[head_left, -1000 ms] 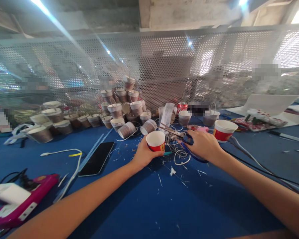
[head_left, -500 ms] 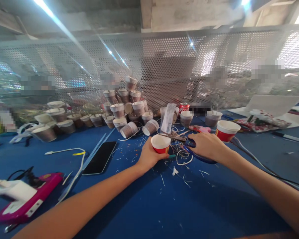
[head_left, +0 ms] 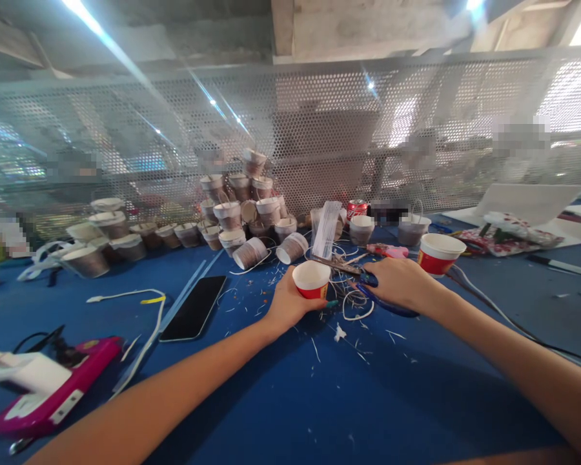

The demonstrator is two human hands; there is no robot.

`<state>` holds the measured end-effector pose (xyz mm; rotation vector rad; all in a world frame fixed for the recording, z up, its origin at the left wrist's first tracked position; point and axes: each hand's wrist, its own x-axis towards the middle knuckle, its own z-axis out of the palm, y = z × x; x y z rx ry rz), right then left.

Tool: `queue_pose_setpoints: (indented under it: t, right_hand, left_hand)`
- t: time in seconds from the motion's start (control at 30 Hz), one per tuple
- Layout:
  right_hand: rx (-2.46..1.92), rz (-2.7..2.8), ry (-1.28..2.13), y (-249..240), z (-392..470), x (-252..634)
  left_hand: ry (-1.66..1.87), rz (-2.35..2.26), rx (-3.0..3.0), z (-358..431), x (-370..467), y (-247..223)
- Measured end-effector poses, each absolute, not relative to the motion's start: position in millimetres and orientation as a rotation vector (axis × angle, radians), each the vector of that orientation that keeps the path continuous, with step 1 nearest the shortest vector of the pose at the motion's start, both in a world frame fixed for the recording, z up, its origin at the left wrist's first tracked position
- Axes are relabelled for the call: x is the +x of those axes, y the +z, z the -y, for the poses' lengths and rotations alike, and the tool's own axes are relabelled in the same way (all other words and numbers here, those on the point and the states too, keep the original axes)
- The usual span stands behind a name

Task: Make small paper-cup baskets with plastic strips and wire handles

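My left hand (head_left: 289, 301) is wrapped round a red and white paper cup (head_left: 312, 276), its mouth facing up and tilted slightly. In my right hand (head_left: 399, 284) is a pair of scissors (head_left: 368, 282) with blue handles. The blades point left and reach the far right part of the cup's rim; whether they touch it I cannot tell. A second red and white paper cup (head_left: 436, 265) stands just beyond my right wrist. Scraps of string and paper lie on the blue table under and around my hands.
Stacked small brown-and-white pots (head_left: 230, 215) stand at the back, with two lying on their sides. A phone (head_left: 193, 308) and a pink power strip (head_left: 61, 387) are at the left. A red can (head_left: 357, 208), a glue gun-like pink tool (head_left: 388, 250) and a perforated screen (head_left: 319, 142) are behind.
Very little differs. The scissor blades have shifted slightly at the cup's rim, and they look a little less spread. My left hand still has the cup in the same place.
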<state>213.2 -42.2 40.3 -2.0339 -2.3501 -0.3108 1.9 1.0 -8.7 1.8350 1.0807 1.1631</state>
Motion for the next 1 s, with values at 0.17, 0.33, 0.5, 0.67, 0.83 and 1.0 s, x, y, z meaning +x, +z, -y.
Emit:
queue_pose_setpoints:
  t: [0.17, 0.33, 0.5, 0.67, 0.83, 1.0]
  right_hand:
    - [-2.033, 2.366, -0.322, 41.2, 41.3, 216.0]
    - [-2.020, 2.391, -0.358, 43.4, 43.2, 214.2]
    - [-2.030, 2.380, -0.294, 42.4, 42.5, 214.8]
    - [-2.022, 2.377, -0.268, 43.6, 42.3, 215.7]
    - [-1.985, 2.393, -0.272, 40.2, 39.8, 220.2]
    - [-1.960, 2.419, -0.321, 36.8, 37.9, 224.5]
  left_hand:
    - [1.139, -1.003, 1.840, -3.7, -0.8, -11.1]
    - [1.075, -0.982, 1.912, -10.0, -5.4, -15.7]
    - [1.031, -0.955, 1.920, -13.7, -7.7, -17.0]
    - [1.031, -0.900, 1.915, -14.5, -7.8, -17.3]
    - [1.016, -0.897, 1.913, -14.6, -8.4, -15.3]
    - [0.981, -0.846, 1.901, -17.0, -10.8, -12.5]
